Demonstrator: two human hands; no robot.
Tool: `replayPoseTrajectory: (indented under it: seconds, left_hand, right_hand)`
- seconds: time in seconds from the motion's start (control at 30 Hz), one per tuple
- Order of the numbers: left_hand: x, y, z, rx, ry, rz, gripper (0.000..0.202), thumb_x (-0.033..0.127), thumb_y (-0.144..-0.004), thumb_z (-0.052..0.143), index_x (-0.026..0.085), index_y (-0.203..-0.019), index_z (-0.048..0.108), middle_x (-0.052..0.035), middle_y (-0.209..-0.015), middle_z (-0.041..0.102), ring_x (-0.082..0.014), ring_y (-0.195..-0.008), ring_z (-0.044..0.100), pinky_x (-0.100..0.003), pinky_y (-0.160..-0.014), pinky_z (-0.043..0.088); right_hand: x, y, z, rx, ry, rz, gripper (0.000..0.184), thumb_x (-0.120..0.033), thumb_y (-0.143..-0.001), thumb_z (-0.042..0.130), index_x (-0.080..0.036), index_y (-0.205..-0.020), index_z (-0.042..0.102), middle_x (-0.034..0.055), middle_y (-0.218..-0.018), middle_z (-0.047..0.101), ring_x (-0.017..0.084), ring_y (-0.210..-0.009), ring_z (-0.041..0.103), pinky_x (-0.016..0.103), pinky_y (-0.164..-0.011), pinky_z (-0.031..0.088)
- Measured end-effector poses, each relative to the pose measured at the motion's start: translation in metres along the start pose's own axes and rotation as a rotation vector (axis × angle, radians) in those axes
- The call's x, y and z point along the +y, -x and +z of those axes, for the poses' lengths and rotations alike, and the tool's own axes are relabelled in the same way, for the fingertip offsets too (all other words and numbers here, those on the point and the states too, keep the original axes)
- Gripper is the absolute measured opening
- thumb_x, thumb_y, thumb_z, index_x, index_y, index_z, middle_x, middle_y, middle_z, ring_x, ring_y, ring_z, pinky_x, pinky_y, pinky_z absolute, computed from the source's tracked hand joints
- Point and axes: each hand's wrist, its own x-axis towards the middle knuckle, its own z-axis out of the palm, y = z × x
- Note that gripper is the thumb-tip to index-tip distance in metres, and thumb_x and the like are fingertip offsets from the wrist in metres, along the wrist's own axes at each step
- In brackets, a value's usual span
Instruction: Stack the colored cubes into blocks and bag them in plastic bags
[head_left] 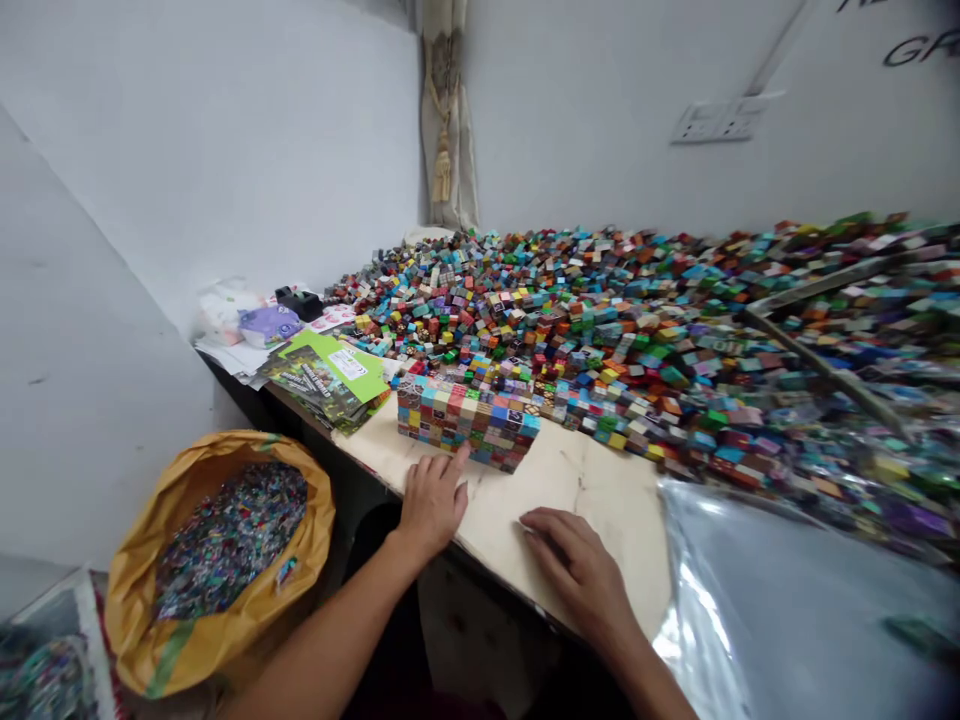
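Note:
A rectangular block built of small multicoloured cubes (466,418) stands on the pale tabletop (585,465). My left hand (431,500) lies at the table's front edge, its index finger stretched toward the lower front of the block; whether the fingertip touches it I cannot tell. Nothing is held in that hand. To the right, my right hand (577,562) rests on the tabletop with thumb and fingers apart, holding nothing. Behind the block spreads a large heap of loose coloured cubes (540,310).
A yellow sack (311,490) of small shiny scraps stands on the floor at left. Printed green cards (330,370), a black tape dispenser (298,300) and a purple packet (270,325) lie at the table's left. Clear plastic sheets (795,590) and a metal angle frame (825,370) lie right.

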Motion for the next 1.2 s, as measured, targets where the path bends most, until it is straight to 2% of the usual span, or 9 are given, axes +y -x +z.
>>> replayPoseTrajectory:
  seconds: [0.23, 0.43, 0.57, 0.7, 0.83, 0.9, 1.0, 1.1, 1.2]
  left_hand:
    - [-0.003, 0.002, 0.008, 0.082, -0.010, 0.069, 0.054, 0.027, -0.091, 0.045, 0.017, -0.142, 0.031, -0.0087, -0.103, 0.058, -0.0230, -0.093, 0.049, -0.038, -0.084, 0.042]
    - [-0.007, 0.004, 0.009, 0.173, 0.031, 0.138, 0.037, 0.023, -0.090, 0.045, 0.013, -0.125, 0.050, -0.0103, -0.101, 0.061, -0.0230, -0.093, 0.052, -0.040, -0.085, 0.043]
    - [0.018, 0.008, 0.012, 0.160, 0.081, 0.266, 0.027, 0.020, -0.091, 0.043, 0.016, -0.111, 0.060, -0.0091, -0.096, 0.063, -0.0232, -0.091, 0.054, -0.038, -0.080, 0.044]
    - [0.050, 0.009, 0.019, 0.096, 0.266, 0.416, 0.028, 0.020, -0.088, 0.046, 0.019, -0.113, 0.060, -0.0078, -0.095, 0.062, -0.0223, -0.088, 0.055, -0.036, -0.077, 0.045]
    - [0.064, 0.009, 0.022, 0.065, 0.368, 0.391, 0.022, 0.021, -0.090, 0.046, 0.020, -0.104, 0.062, -0.0064, -0.089, 0.063, -0.0214, -0.082, 0.054, -0.035, -0.073, 0.044]
    - [0.066, 0.009, 0.020, 0.062, 0.385, 0.361, 0.021, 0.020, -0.091, 0.044, 0.020, -0.103, 0.062, -0.0057, -0.085, 0.062, -0.0204, -0.080, 0.053, -0.033, -0.071, 0.043]
    - [0.068, 0.008, 0.016, 0.063, 0.370, 0.329, 0.020, 0.019, -0.090, 0.045, 0.022, -0.101, 0.062, -0.0049, -0.082, 0.060, -0.0200, -0.078, 0.053, -0.033, -0.069, 0.041]
    - [0.070, 0.009, 0.015, 0.096, 0.336, 0.308, 0.021, 0.017, -0.088, 0.046, 0.024, -0.100, 0.061, -0.0041, -0.081, 0.060, -0.0206, -0.076, 0.053, -0.034, -0.067, 0.040]
    - [0.072, 0.010, 0.025, 0.161, 0.320, 0.306, 0.020, 0.017, -0.085, 0.047, 0.024, -0.097, 0.061, -0.0038, -0.079, 0.060, -0.0210, -0.073, 0.052, -0.034, -0.064, 0.039]
  right_hand:
    - [0.002, 0.003, 0.003, -0.006, -0.010, -0.048, 0.021, -0.025, -0.090, 0.046, -0.023, -0.096, 0.066, 0.0060, -0.098, 0.065, 0.023, -0.086, 0.056, 0.037, -0.074, 0.041]
    - [-0.006, -0.002, -0.002, -0.048, 0.001, 0.003, 0.020, -0.020, -0.087, 0.048, -0.021, -0.094, 0.067, 0.0063, -0.098, 0.065, 0.025, -0.088, 0.053, 0.038, -0.075, 0.039]
    - [-0.017, 0.002, -0.004, 0.022, -0.079, 0.061, 0.019, -0.017, -0.082, 0.050, -0.020, -0.093, 0.066, 0.0069, -0.095, 0.066, 0.025, -0.089, 0.056, 0.039, -0.079, 0.042]
    - [-0.038, 0.024, -0.011, 0.166, -0.225, 0.102, 0.024, -0.019, -0.084, 0.048, -0.022, -0.102, 0.064, 0.0076, -0.105, 0.064, 0.023, -0.099, 0.057, 0.037, -0.086, 0.046]
    - [-0.049, 0.033, -0.042, 0.156, -0.200, 0.116, 0.024, -0.028, -0.088, 0.049, -0.026, -0.108, 0.063, 0.0068, -0.115, 0.060, 0.022, -0.109, 0.055, 0.035, -0.092, 0.046]
    - [-0.036, 0.016, -0.066, 0.138, -0.114, 0.149, 0.024, -0.034, -0.090, 0.050, -0.026, -0.108, 0.064, 0.0072, -0.115, 0.060, 0.023, -0.110, 0.054, 0.037, -0.093, 0.045]
    - [0.010, -0.038, -0.096, 0.070, 0.098, 0.169, 0.027, -0.035, -0.089, 0.052, -0.024, -0.110, 0.064, 0.0085, -0.115, 0.060, 0.025, -0.110, 0.054, 0.040, -0.092, 0.045]
    - [0.068, -0.104, -0.112, 0.001, 0.489, 0.398, 0.031, -0.034, -0.085, 0.059, -0.026, -0.115, 0.064, 0.0097, -0.123, 0.055, 0.028, -0.110, 0.053, 0.042, -0.091, 0.045]
    - [0.114, -0.161, -0.118, 0.019, 0.620, 0.482, 0.041, -0.038, -0.087, 0.058, -0.022, -0.124, 0.060, 0.0175, -0.130, 0.048, 0.036, -0.115, 0.047, 0.050, -0.090, 0.042]
